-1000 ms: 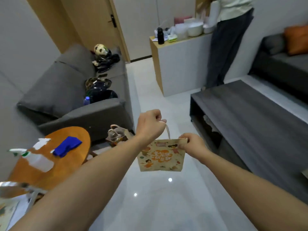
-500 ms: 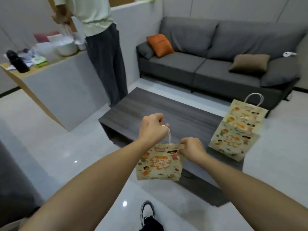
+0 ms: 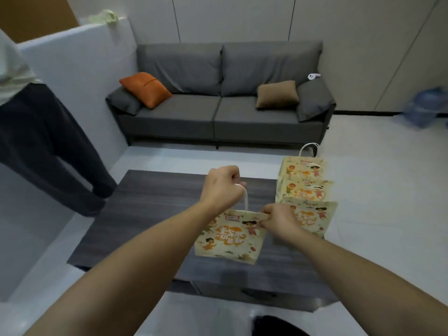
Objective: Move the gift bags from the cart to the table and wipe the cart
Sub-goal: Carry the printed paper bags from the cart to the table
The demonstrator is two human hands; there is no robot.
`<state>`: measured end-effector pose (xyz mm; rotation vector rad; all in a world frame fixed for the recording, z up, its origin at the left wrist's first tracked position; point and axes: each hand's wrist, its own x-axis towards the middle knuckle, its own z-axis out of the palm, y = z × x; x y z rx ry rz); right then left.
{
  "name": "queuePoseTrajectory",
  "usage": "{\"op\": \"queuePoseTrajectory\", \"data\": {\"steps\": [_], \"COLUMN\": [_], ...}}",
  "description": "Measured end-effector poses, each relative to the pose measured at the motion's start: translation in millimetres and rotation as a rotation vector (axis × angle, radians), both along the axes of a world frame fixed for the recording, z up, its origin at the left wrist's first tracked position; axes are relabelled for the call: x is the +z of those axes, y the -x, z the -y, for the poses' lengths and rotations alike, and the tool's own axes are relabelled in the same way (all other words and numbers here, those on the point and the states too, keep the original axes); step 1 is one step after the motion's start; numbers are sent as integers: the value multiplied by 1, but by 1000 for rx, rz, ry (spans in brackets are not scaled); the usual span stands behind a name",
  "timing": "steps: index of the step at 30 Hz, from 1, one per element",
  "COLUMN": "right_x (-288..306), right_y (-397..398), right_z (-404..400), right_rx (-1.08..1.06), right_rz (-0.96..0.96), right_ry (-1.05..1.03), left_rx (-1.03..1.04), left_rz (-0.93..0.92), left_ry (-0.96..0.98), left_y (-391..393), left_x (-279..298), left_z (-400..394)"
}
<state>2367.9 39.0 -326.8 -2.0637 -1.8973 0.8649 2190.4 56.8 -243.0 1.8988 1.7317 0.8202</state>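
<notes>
From where I sit, the dark table (image 3: pixel 150 214) fills the middle of my view, with three gift bags (image 3: pixel 306 187) lined up along its right side. I'm holding a fourth gift bag (image 3: pixel 228 238) just above the tabletop, beside them. My left hand (image 3: pixel 221 185) is curled round its cord handle (image 3: pixel 245 198); my right hand (image 3: pixel 278 220) pinches the top rim. It looks light, thin paper that would crease, so I'd grip handle and rim, never the sides.
</notes>
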Motion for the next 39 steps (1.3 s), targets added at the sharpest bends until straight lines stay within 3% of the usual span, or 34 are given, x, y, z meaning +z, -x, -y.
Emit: {"op": "queuePoseTrajectory", "data": {"steps": [11, 20, 31, 39], "right_x": [-40, -73, -112, -124], "right_y": [-42, -54, -35, -81], "right_z": [-141, -197, -148, -63], "right_rx": [-25, -39, -82, -288], "right_rz": [4, -2, 54, 13], "right_ry": [77, 145, 198, 233], "left_rx": [-34, -45, -163, -392], "left_rz": [-61, -78, -99, -102], "left_ry": [140, 263, 279, 346], "left_y": [-49, -66, -57, -103], "left_x": [-35, -68, -107, -120], "left_z": [-152, -199, -175, -117]}}
